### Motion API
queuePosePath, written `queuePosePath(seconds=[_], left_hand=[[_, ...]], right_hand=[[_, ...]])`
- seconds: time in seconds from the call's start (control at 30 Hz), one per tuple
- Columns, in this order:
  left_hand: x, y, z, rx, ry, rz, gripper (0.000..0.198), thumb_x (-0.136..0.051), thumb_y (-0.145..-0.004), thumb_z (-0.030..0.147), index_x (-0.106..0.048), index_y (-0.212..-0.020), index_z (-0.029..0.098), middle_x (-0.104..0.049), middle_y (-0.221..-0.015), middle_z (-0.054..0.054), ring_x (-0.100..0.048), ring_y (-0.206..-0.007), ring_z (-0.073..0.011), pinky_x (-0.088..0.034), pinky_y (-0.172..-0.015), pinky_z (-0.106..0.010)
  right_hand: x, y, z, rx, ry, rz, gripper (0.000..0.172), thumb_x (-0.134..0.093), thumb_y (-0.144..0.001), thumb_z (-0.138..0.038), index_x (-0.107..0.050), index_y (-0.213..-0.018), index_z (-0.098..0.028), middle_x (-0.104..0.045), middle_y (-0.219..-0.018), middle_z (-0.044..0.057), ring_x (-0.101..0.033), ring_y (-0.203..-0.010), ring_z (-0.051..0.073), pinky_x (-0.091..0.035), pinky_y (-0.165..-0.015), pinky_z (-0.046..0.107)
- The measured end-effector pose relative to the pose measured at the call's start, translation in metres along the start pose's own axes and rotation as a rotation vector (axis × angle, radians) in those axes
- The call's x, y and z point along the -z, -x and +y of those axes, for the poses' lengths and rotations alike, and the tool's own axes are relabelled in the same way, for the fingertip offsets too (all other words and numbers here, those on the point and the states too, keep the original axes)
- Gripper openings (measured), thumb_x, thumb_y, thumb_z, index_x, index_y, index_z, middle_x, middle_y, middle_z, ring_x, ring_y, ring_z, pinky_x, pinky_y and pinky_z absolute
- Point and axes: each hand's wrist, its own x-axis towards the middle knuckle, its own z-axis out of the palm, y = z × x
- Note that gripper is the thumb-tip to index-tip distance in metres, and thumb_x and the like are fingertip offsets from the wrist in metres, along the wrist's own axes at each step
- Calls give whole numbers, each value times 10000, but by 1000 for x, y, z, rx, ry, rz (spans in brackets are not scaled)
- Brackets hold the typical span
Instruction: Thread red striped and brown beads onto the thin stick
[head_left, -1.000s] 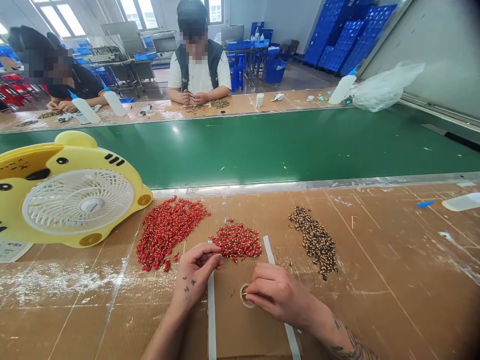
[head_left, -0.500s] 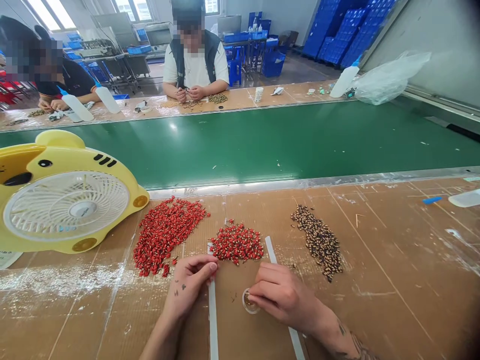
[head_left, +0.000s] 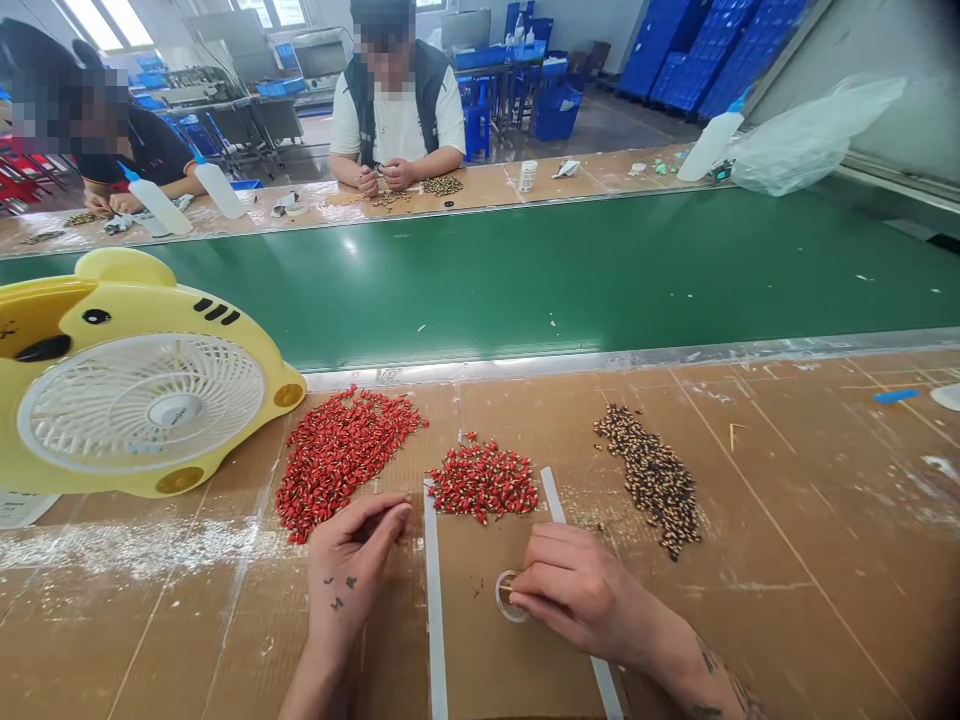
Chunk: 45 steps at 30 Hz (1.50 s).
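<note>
My left hand (head_left: 346, 575) is closed in a pinch just below the large pile of small red pieces (head_left: 341, 455). Anything between its thumb and forefinger is too small to make out. My right hand (head_left: 581, 585) pinches a thin pale stick (head_left: 505, 588) over a small round clear dish (head_left: 501, 607). The dish stands on a brown board (head_left: 480, 660) between two white strips. Beyond it lies a smaller heap of red pieces with pale tips (head_left: 487, 480). Right of that is a pile of black and tan pieces (head_left: 651, 478).
A yellow animal-shaped fan (head_left: 247, 365) stands at the left. Behind the cardboard-covered table (head_left: 750, 620) runs a green belt (head_left: 600, 275). Across it, two people sit with small pieces, white squeeze bottles (head_left: 219, 190) and a plastic bag (head_left: 814, 140).
My left hand has drawn left, away from the smaller red heap, its fingers still pinched. The right hand stays at the dish. The view has shifted slightly.
</note>
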Motion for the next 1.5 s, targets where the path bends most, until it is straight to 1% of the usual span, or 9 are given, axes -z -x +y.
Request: queuePosePath(seconds=[0.13, 0.2, 0.43, 0.77, 0.97, 1.13, 1.27, 1.4, 1.5], left_hand=[[-21, -2, 8, 90, 237, -299, 94, -749, -792, 241, -834, -822, 216, -807, -1019, -95, -738, -986, -255, -580, -865, -335], [-30, -2, 5, 134, 294, -392, 114, -729, -798, 221, -839, -825, 216, -803, -1059, -103, -724, -1047, -262, -550, -932, -351], [-40, 5, -10, 437, 475, -478, 204, -816, -712, 208, -812, -912, 170, -825, -841, -91, -762, -814, -215, -560, -780, -286], [-42, 7, -5, 450, 453, -476, 118, -842, -620, 149, -780, -719, 163, -720, -598, 10, -595, -546, -98, -440, -563, -187], [-41, 8, -8, 428, 471, -436, 95, -832, -608, 155, -813, -698, 179, -793, -781, -48, -654, -705, -152, -473, -674, -228], [-42, 10, -10, 417, 470, -455, 155, -810, -679, 219, -846, -828, 200, -819, -917, -77, -694, -875, -214, -495, -801, -275], [-43, 10, -11, 420, 443, -414, 128, -826, -664, 239, -841, -782, 191, -805, -795, -59, -668, -740, -182, -488, -703, -256], [-44, 9, -10, 443, 423, -374, 152, -838, -647, 239, -836, -789, 187, -789, -731, -43, -647, -675, -160, -484, -670, -246], [-44, 9, -7, 458, 425, -375, 164, -845, -633, 233, -830, -788, 181, -783, -717, -41, -651, -661, -160, -484, -655, -245]], right_hand=[[5, -3, -2, -16, 33, -1, 295, -498, -1022, -233, -672, -792, -167, -592, -703, 37, -492, -672, 169, -363, -653, 295], [5, -4, -3, -6, 56, 2, 314, -482, -1026, -236, -662, -778, -168, -585, -697, 36, -482, -667, 170, -354, -647, 295], [3, -3, -3, 2, 63, 0, 324, -462, -1033, -244, -651, -780, -169, -569, -700, 29, -469, -667, 169, -345, -644, 292], [7, -1, -1, -1, 49, -60, 328, -463, -1031, -250, -628, -759, -169, -547, -682, 18, -455, -647, 159, -313, -618, 280], [8, -3, -2, 8, 72, -74, 350, -448, -1030, -244, -613, -731, -169, -536, -676, 17, -442, -641, 159, -306, -610, 283], [8, -6, -4, -3, 81, -90, 321, -474, -1012, -230, -611, -728, -170, -541, -687, 20, -449, -654, 163, -313, -619, 286], [7, -10, -6, -29, 42, -45, 308, -487, -1012, -230, -629, -746, -166, -554, -687, 24, -458, -659, 163, -324, -621, 282], [10, -11, -4, -49, -76, -101, 295, -534, -989, -250, -621, -719, -167, -552, -660, 12, -470, -628, 150, -326, -590, 273], [16, -9, 0, -80, -202, -9, 258, -575, -978, -250, -637, -741, -168, -577, -657, 10, -502, -634, 146, -349, -593, 265]])
